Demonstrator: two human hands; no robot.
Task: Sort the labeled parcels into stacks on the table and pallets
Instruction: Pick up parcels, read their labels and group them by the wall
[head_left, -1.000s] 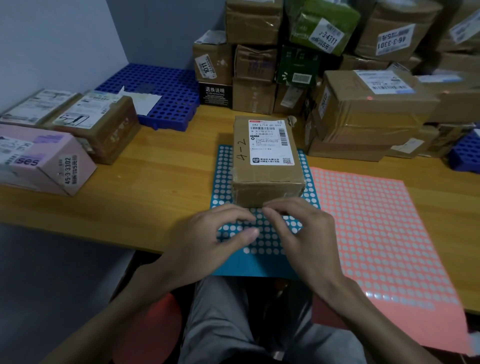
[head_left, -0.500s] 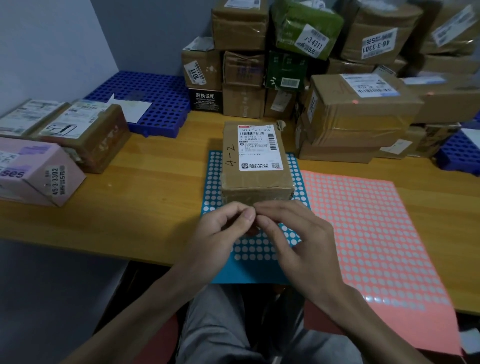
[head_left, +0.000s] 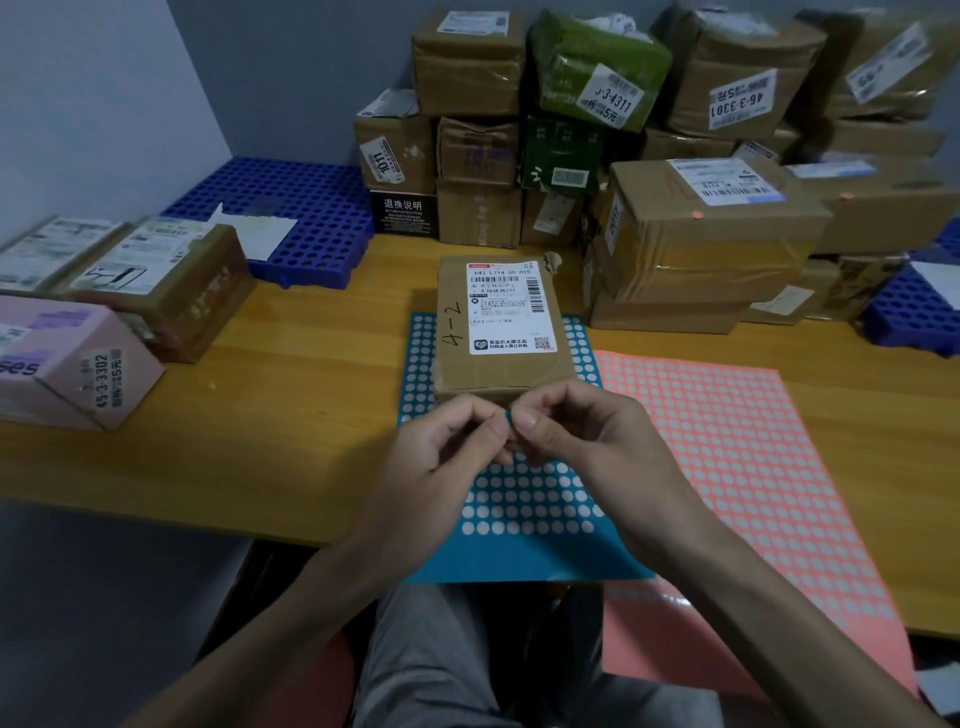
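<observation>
The brown cardboard parcel with a white shipping label and "4-2" handwritten on top (head_left: 498, 332) lies flat at the middle of the wooden table (head_left: 291, 405), resting on the far end of a blue sheet of round white-backed stickers (head_left: 524, 499). Just in front of its near edge, the left hand (head_left: 441, 457) and right hand (head_left: 587, 436) meet with fingers curled, their fingertips pinching a small blue round sticker (head_left: 510, 417) between them. A pink sticker sheet (head_left: 727, 467) lies beside the blue one on the right. A pink box (head_left: 67, 364) sits at the left, a blue perforated plastic pallet (head_left: 306, 208) behind it, and taped brown parcels (head_left: 701, 228) are stacked along the back.
</observation>
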